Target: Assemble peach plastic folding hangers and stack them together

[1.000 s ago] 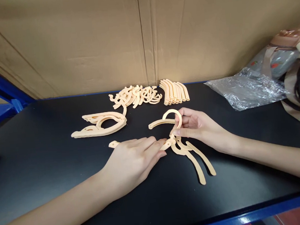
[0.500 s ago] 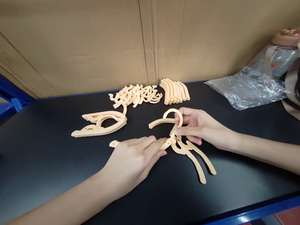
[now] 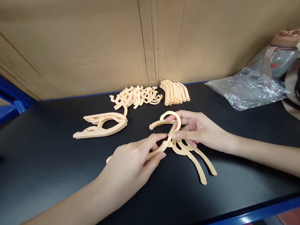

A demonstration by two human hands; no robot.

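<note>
My right hand (image 3: 195, 127) pinches a cream plastic hanger hook (image 3: 177, 120) between thumb and fingers. My left hand (image 3: 137, 159) is closed around a cream hanger arm (image 3: 157, 151), whose inner end meets the base of the hook. Whether the two are locked together I cannot tell. Just beneath my right hand, two curved hanger pieces (image 3: 196, 162) lie on the black tabletop, pointing toward me. Another curved arm (image 3: 157, 124) lies behind the hook, partly hidden by my right fingers.
Folded hangers (image 3: 104, 130) lie stacked at the left. Toward the back are a heap of loose hooks (image 3: 138, 96) and a row of hanger arms (image 3: 174, 92). A clear plastic bag (image 3: 245, 88) and a strapped bottle (image 3: 279, 61) sit at the right. Cardboard (image 3: 81, 45) stands behind the black table (image 3: 52, 163).
My left hand has turned slightly and its index finger has lifted, now reaching toward the hook's base. The hook and my right hand have shifted a little to the left.
</note>
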